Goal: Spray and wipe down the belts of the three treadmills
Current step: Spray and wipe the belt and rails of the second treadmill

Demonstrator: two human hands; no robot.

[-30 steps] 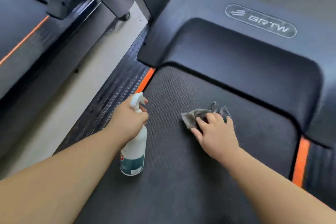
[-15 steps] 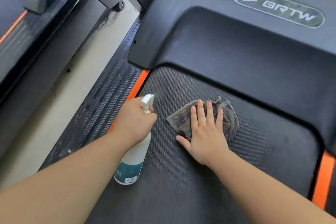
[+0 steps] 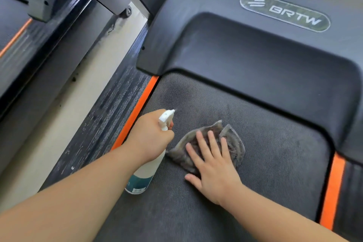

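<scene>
A dark textured treadmill belt (image 3: 275, 153) fills the middle of the head view, edged by orange strips. My left hand (image 3: 151, 137) grips the neck of a white spray bottle (image 3: 143, 175) with a teal label, its nozzle pointing up the belt. My right hand (image 3: 212, 165) lies flat with straight spread fingers on a crumpled grey cloth (image 3: 231, 139), pressing it onto the belt just right of the bottle.
The black motor cover (image 3: 255, 49) with a BRTW badge rises at the belt's far end. A ribbed side rail (image 3: 106, 120) runs along the left. Beyond a strip of pale floor (image 3: 59, 124) stands a neighbouring treadmill (image 3: 23, 45).
My right hand went from bunching the cloth to lying flat on it, and the cloth spread out. The bottle's nozzle now points further up the belt. The camera has shifted.
</scene>
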